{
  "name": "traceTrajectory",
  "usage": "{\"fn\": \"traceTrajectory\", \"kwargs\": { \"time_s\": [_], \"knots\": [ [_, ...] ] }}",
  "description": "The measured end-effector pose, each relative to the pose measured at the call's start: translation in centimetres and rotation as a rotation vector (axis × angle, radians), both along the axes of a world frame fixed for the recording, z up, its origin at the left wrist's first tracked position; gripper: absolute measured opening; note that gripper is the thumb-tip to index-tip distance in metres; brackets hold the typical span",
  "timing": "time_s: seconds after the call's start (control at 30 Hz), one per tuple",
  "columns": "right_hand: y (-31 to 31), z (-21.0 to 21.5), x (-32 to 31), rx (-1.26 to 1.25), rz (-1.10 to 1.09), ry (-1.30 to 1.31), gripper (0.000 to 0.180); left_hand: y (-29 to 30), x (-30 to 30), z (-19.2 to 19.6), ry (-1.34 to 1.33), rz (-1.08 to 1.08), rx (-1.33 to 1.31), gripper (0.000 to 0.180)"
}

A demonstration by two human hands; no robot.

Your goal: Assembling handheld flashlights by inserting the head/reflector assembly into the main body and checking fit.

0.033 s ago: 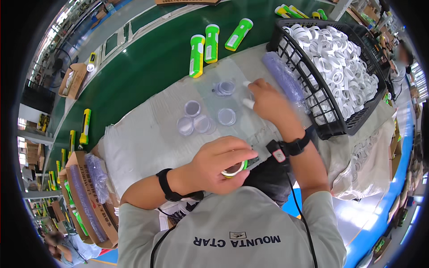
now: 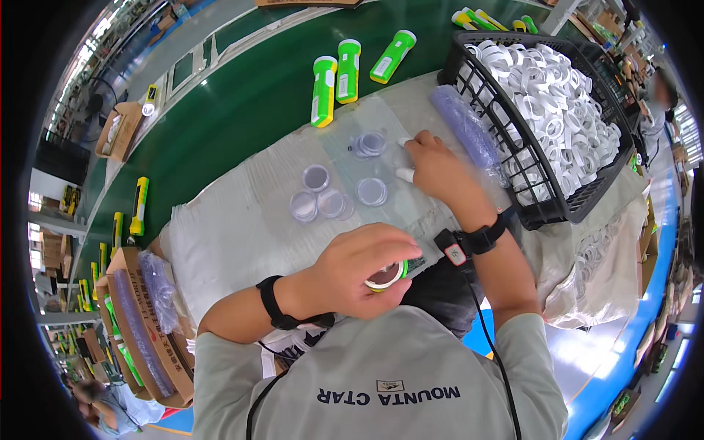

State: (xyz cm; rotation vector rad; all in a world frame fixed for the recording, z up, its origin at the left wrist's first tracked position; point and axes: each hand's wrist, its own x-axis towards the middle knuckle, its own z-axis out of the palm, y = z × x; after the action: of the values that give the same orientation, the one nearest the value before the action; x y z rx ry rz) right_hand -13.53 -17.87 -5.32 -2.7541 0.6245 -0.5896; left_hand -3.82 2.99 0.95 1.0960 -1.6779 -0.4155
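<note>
My left hand (image 2: 367, 268) is wrapped round a flashlight (image 2: 386, 277), whose round end with a white and green rim faces up. The rest of its body is hidden by the hand. Over the mat's right part is my right hand (image 2: 440, 167), with white covers on the thumb and a fingertip. Those two tips are spread apart, and I make out nothing certain between them. Just left of them lies a stack of clear round discs (image 2: 369, 144). More clear discs (image 2: 372, 192) lie nearer to me, and several others (image 2: 316, 178) are grouped at the left.
A black basket (image 2: 522, 139) full of white rings (image 2: 546, 103) stands at the right, with a bubble-wrap roll (image 2: 467, 130) beside it. Green-yellow flashlights (image 2: 347, 71) lie beyond the pale mat (image 2: 227, 213). A cardboard box (image 2: 147, 330) sits at the left.
My right hand has shifted very slightly left. In my left hand the flashlight's rim has turned a little further into view. The discs and basket have not moved.
</note>
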Motion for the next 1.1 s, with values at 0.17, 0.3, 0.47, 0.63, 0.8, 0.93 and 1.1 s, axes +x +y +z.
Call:
{"fn": "traceTrajectory", "kwargs": {
  "time_s": [0.17,0.3,0.47,0.63,0.8,0.93,1.1],
  "knots": [
    [-1.6,-3.1,0.0,0.344,-0.064,0.039,0.031,-0.9,0.2,-2.5,0.450,-0.304,0.168,0.050],
    [0.8,4.3,-3.2,0.638,0.024,-0.142,0.040,-0.4,-0.2,-3.4,0.490,-0.321,0.139,0.052],
    [6.3,12.2,-8.7,0.544,0.598,0.089,0.062,-0.3,-0.3,-3.4,0.577,-0.265,0.214,0.054],
    [9.2,13.5,-7.5,0.248,0.475,0.309,0.058,-0.2,-0.2,-2.9,0.489,-0.280,0.240,0.057],
    [10.8,12.0,-7.7,0.191,0.466,0.318,0.059,0.0,-0.1,-2.6,0.498,-0.275,0.238,0.057],
    [10.6,11.2,-8.4,0.309,0.501,0.253,0.062,-0.2,0.4,-2.9,0.402,-0.338,0.255,0.063],
    [10.5,10.3,-8.8,0.235,0.426,0.132,0.070,0.1,0.4,-3.4,0.417,-0.320,0.249,0.066]
  ]
}}
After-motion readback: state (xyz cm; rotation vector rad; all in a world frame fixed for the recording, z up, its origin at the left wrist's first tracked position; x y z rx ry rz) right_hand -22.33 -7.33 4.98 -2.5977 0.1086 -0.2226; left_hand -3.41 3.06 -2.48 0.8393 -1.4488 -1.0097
